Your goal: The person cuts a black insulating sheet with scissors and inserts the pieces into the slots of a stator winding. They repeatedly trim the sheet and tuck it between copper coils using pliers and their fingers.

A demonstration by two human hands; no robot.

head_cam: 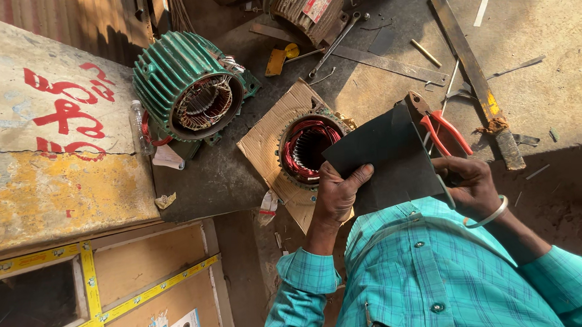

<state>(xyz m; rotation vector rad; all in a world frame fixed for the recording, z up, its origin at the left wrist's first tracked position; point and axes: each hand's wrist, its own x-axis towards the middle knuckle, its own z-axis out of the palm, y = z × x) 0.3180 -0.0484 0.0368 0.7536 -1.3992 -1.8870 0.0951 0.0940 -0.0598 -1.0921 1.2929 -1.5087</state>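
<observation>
Gripping a dark insulation sheet (388, 157) by its lower left edge, the left hand (337, 194) pinches it between thumb on top and fingers beneath — the sheet held above the lap, its long axis slanting from lower left up to upper right. Farther left, a green finned motor housing (182, 82) lies on its side on the dusty concrete floor (556, 93), beside a painted board (40, 132). Just behind the sheet, a stator with red copper windings (305, 148) rests on cardboard (269, 141). At right, the right hand (470, 183) — a silver bangle (489, 217) on its wrist — closes on the sheet's right edge, near red-handled pliers (440, 124). Both teal-sleeved forearms bend inward toward the chest.
</observation>
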